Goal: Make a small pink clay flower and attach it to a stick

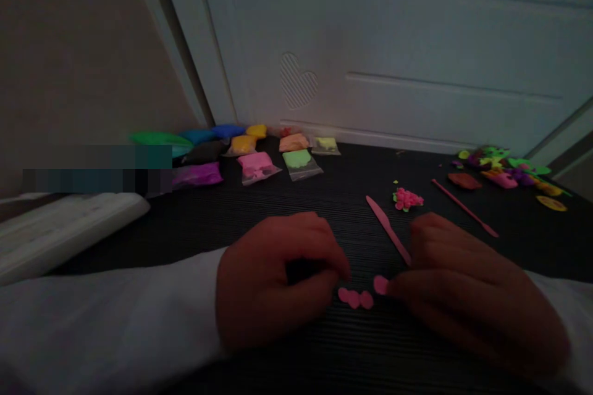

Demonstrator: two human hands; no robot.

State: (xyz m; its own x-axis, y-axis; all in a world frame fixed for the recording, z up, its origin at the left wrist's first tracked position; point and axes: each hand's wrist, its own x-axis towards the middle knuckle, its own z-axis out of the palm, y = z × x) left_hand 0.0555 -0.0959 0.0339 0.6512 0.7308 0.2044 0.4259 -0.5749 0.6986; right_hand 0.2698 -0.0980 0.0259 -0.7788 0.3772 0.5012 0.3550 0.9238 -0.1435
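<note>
Handling one thin pink piece at close range, with a row of pink discs (354,300) laid out on the dark surface (301,370). Made up of three small rounds, seemingly overlapping edge over edge. Pinching a loose pink disc (380,285) between thumb and finger of the right hand (482,296), just to the right of the row and apart from it. Curving thumb and forefinger of the left hand (278,278) toward each other at the left end of the row, tips close together; impossible to tell whether pressed together or gripping anything. Judging from this, at the stage of fine placing or adjusting of a single disc by the row.

Calling next, by that judgement, for a light, level pinch on the loose disc, with the left fingertips near enough to steady the row. Likely soft and easy to dent or fold under a hard squeeze, and liable to stick to skin.

Beyond the row and to its right, a pink knife (389,229), its near end close by the right hand. Farther beyond the row, a pink flower cluster (407,199) with bits of green, and a thin pink stick (463,207) to the far right. Well beyond the row to the left, a bag of pink clay (257,165) and a bag of green clay (299,160).
</note>
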